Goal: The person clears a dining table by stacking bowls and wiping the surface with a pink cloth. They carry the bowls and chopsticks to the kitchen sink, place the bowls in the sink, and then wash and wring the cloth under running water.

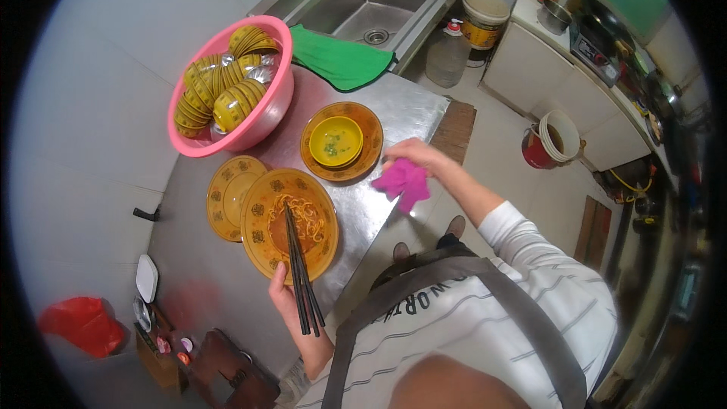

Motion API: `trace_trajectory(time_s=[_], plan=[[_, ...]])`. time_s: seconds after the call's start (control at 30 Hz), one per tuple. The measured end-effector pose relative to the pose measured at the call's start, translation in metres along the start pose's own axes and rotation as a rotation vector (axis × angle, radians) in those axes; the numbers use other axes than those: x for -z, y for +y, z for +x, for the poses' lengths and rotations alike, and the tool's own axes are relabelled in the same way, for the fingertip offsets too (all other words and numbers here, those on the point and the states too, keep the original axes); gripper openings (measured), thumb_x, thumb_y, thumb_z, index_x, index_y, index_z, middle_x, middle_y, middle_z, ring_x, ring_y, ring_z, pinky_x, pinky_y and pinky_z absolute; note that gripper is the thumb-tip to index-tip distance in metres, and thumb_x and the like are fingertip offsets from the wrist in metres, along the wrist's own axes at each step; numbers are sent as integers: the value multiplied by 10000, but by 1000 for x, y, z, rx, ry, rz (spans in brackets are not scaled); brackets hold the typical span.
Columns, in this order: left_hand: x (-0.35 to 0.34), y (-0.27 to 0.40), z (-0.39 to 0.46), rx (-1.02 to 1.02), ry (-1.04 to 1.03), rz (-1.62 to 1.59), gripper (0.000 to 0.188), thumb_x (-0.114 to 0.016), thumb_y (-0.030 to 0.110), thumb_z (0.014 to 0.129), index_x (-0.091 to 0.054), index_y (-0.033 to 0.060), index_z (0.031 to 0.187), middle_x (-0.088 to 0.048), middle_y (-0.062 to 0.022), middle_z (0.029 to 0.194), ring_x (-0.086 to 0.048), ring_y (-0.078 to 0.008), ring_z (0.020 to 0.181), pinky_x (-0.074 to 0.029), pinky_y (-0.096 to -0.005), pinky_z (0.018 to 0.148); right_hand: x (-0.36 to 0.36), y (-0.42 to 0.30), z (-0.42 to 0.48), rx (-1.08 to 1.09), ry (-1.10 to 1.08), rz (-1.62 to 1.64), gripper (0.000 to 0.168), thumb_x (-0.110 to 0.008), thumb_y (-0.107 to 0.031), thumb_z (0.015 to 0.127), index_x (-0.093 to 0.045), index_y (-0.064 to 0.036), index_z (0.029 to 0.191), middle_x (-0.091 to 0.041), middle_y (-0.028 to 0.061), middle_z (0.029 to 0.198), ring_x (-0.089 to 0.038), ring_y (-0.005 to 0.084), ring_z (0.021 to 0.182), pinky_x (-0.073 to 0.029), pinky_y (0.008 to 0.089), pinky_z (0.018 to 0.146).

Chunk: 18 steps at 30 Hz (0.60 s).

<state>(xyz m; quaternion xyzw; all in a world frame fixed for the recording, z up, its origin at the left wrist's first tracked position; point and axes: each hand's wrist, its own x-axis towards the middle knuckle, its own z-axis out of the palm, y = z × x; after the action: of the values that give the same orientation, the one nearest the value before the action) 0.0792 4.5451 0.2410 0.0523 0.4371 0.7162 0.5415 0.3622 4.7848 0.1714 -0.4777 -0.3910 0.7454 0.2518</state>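
Note:
My left hand (282, 293) grips the lower rim of a large orange-brown patterned bowl (259, 233), its thumb over the edge. Leftover noodles (306, 220) in red sauce lie in it, and several black chopsticks (301, 284) rest inside and stick out past the rim. A second patterned plate (227, 199) lies partly beneath it. Another such plate (372, 136) holds stacked yellow bowls (335, 142) with a little liquid and green bits in the top one. Beside that plate, my right hand (417, 158) holds a crumpled magenta cloth (404, 183) at the table's edge.
A pink basin (271, 122) full of yellow bowls stands on the steel table (199, 264) at the back left. A green cloth (346, 59) lies next to the sink (369, 5). A brown board-like item (218, 369) is at lower left; buckets (551, 139) stand on the floor at right.

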Motion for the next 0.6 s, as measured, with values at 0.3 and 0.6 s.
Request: trace_trajectory(time_s=[0.3, 0.6], plan=[[-45, -2, -19, -24, 86, 96, 398, -545, 214, 867, -459, 25, 1206, -582, -89, 1087, -584, -207, 983, -463, -363, 871, 44, -73, 74, 646, 444, -141, 188, -588, -220, 831, -639, -44, 872, -647, 117, 782, -607, 214, 667, -495, 331, 624], [-36, -10, -14, -57, 119, 87, 346, -551, 210, 863, -490, 25, 1149, -599, -86, 1027, -607, -202, 905, -488, -338, 797, -59, -67, 74, 469, 351, -1159, 311, -542, -157, 782, -561, 97, 961, -610, 299, 885, -620, 393, 863, -500, 455, 756]])
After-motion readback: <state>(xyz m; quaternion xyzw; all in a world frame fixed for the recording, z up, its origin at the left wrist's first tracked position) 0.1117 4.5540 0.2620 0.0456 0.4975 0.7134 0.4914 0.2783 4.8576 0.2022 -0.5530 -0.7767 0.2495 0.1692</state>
